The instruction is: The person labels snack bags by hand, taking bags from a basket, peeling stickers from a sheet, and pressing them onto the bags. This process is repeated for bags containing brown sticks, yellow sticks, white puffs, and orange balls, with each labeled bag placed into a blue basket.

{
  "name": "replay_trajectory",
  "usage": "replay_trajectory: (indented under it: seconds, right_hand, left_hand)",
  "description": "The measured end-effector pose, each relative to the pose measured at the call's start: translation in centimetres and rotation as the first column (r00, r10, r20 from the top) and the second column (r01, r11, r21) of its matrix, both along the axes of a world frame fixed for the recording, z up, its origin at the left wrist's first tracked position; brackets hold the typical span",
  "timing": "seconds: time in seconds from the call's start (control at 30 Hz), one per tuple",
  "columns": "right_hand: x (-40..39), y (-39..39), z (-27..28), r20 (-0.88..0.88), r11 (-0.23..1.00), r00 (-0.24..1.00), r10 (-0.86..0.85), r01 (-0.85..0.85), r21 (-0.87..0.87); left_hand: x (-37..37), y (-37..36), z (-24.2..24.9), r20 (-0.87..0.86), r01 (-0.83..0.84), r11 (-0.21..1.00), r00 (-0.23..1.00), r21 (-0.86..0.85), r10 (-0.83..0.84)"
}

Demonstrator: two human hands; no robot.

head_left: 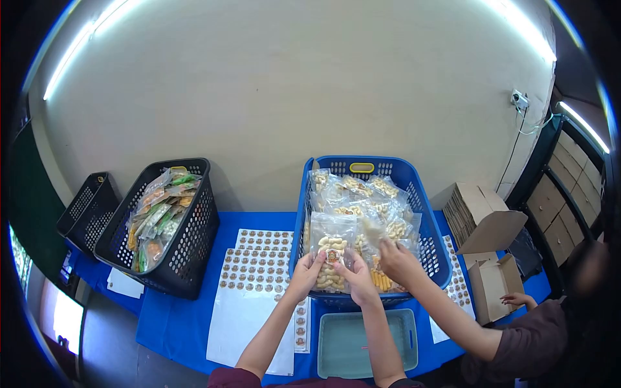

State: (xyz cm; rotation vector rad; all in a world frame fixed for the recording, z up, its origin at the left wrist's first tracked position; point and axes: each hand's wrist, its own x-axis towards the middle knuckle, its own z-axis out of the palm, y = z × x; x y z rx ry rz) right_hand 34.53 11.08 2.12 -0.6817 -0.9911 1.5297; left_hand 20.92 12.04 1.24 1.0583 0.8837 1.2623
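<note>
Between my left hand and my right hand is a clear plastic bag of peanuts, held upright by its lower sides. A round brown label sits on its front, with both thumbs beside it. Directly behind the bag stands a blue basket filled with similar bags of peanuts. From the right, a co-worker's hand reaches over the basket, gripping a bag blurred by motion. Sheets of round labels lie left of my forearms.
A teal tray lies below my forearms. To the left stand a black basket of mixed packets and a smaller black basket. At right are folded cartons, an open cardboard box and another label sheet.
</note>
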Motion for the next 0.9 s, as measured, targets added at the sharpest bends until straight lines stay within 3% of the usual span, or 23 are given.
replay_trajectory:
  seconds: [0.17, 0.27, 0.37, 0.4, 0.5, 0.53, 0.63, 0.67, 0.77, 0.8, 0.9]
  right_hand:
    - [0.1, 0.1, 0.0, -0.035, 0.999, 0.999, -0.027, 0.025, -0.036]
    - [0.2, -0.4, 0.6, -0.142, 0.998, 0.989, 0.038, -0.044, -0.037]
    - [0.5, -0.7, 0.8, -0.026, 0.986, 0.986, 0.162, -0.163, -0.025]
    - [0.8, -0.8, 0.6, 0.002, 0.975, 0.975, 0.221, -0.221, -0.025]
    - [1.1, -3.3, 0.7, 0.020, 0.961, 0.961, 0.276, -0.276, 0.003]
    - [1.0, -4.8, 0.3, 0.090, 0.967, 0.963, 0.254, -0.256, 0.008]
    - [1.9, -7.8, -0.8, 0.331, 0.956, 0.918, 0.219, -0.270, 0.117]
    - [1.6, -8.6, 0.1, 0.125, 0.965, 0.977, 0.170, -0.191, 0.182]
    - [4.0, -8.6, 0.8, 0.327, 0.953, 0.945, -0.004, -0.096, 0.288]
    - [4.2, -9.1, 1.9, 0.469, 0.925, 0.874, -0.129, -0.064, 0.375]
    - [3.5, -10.0, 2.6, 0.708, 0.896, 0.706, 0.031, -0.334, 0.293]
  left_hand:
    - [0.2, 0.6, -0.9, -0.101, -0.133, 0.966, 0.982, 0.222, 0.158]
    - [-0.1, 0.5, -0.9, 0.065, -0.223, 0.944, 0.975, 0.243, 0.214]
    - [-1.0, 0.0, 0.1, 0.384, 0.015, 0.997, 0.922, 0.075, -0.043]
    - [-1.1, 0.1, -0.1, 0.364, -0.038, 0.998, 0.931, 0.049, 0.018]
    - [-3.3, -1.6, 0.9, -0.024, -0.042, 0.989, 0.999, 0.139, 0.046]
    - [-2.8, -2.7, 2.1, -0.067, -0.129, 0.973, 0.987, 0.193, 0.144]
    - [-3.6, -5.8, 2.4, -0.215, 0.025, 0.942, 0.975, 0.334, 0.051]
    - [-3.7, -7.1, 2.7, -0.307, 0.074, 0.941, 0.951, 0.330, 0.033]
    - [-4.0, -9.2, 3.0, -0.583, 0.266, 0.867, 0.812, 0.422, 0.035]
    - [-3.9, -9.7, 3.0, -0.628, 0.313, 0.841, 0.777, 0.442, 0.041]
    - [-3.7, -10.7, 2.5, -0.714, 0.395, 0.769, 0.691, 0.503, 0.113]
